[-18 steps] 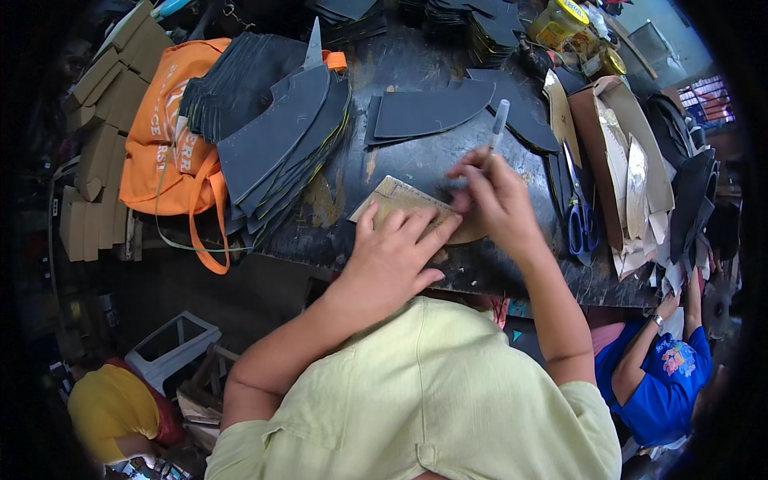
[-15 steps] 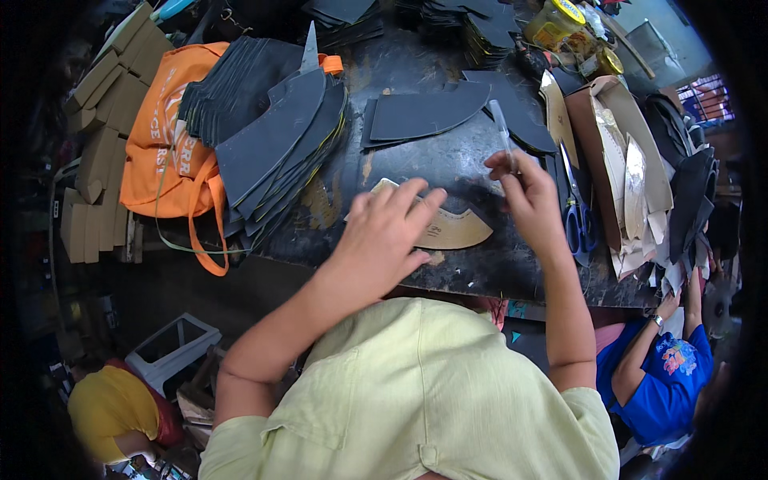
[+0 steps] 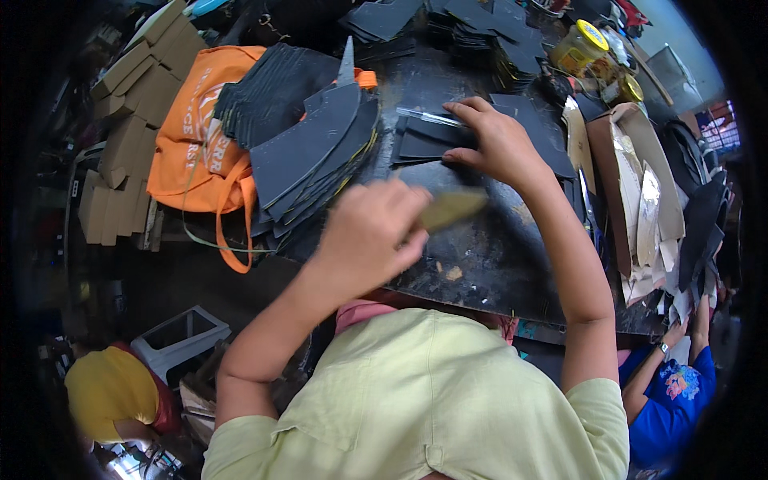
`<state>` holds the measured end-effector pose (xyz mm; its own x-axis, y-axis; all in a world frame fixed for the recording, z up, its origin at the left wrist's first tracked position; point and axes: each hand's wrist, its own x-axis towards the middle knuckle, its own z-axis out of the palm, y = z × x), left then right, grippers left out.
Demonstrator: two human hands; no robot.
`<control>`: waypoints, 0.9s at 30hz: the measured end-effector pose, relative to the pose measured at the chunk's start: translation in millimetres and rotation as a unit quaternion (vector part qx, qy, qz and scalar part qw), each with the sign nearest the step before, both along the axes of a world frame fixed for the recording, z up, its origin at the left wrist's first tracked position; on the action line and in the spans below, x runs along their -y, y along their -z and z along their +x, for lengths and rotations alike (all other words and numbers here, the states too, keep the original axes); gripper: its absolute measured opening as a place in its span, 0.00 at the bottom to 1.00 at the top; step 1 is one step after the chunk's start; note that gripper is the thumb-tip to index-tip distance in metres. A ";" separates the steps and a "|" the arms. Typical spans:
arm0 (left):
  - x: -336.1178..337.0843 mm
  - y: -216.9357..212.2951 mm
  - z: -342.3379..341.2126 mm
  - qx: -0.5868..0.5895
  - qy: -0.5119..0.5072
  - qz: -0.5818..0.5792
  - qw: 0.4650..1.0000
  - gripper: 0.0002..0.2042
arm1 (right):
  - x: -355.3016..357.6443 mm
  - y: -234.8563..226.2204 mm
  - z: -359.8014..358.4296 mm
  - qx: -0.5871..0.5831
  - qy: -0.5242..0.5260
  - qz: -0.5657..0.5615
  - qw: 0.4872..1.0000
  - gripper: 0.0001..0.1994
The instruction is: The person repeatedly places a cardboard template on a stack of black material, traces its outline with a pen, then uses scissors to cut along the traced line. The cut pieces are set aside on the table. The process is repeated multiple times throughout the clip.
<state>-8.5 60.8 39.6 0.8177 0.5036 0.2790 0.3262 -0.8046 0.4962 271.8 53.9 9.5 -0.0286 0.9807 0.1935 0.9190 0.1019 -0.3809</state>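
Note:
My left hand (image 3: 370, 236) is raised over the near part of the table, closed on a tan cardboard template (image 3: 453, 209); both are smeared by motion. Farther off, my right hand (image 3: 504, 146) holds a clear pen (image 3: 430, 116) that lies sideways. The thumb and fingers of that hand are at the edge of a small stack of dark sheet pieces (image 3: 426, 141) on the table, and partly cover it. Another dark cut piece (image 3: 538, 132) lies just beyond the right wrist.
Left stands a tall pile of curved dark pieces (image 3: 308, 148) beside an orange bag (image 3: 192, 144), with a pointed metal blade (image 3: 346, 62) on top. Scissors (image 3: 590, 212) and a cardboard box of scraps (image 3: 612, 172) are at right. A person in blue (image 3: 680, 400) works at lower right.
My left hand has picked the tan template up off the table. My right hand has moved forward and left to the dark pieces, and the pen has tipped from upright to sideways.

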 end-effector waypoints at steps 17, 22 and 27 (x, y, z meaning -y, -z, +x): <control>-116.3 -16.5 -44.6 -0.016 -0.218 0.189 0.957 0.27 | 83.8 -33.7 -28.3 -0.128 -0.033 -0.103 0.986 0.13; -73.2 -44.4 -33.2 0.061 -0.110 0.140 0.982 0.19 | 92.4 -15.3 -43.7 -0.276 0.036 -0.004 0.961 0.13; 1.0 -30.4 2.0 -0.019 0.137 -0.104 0.985 0.17 | 140.5 -46.0 -19.5 -0.480 0.075 -0.059 0.872 0.10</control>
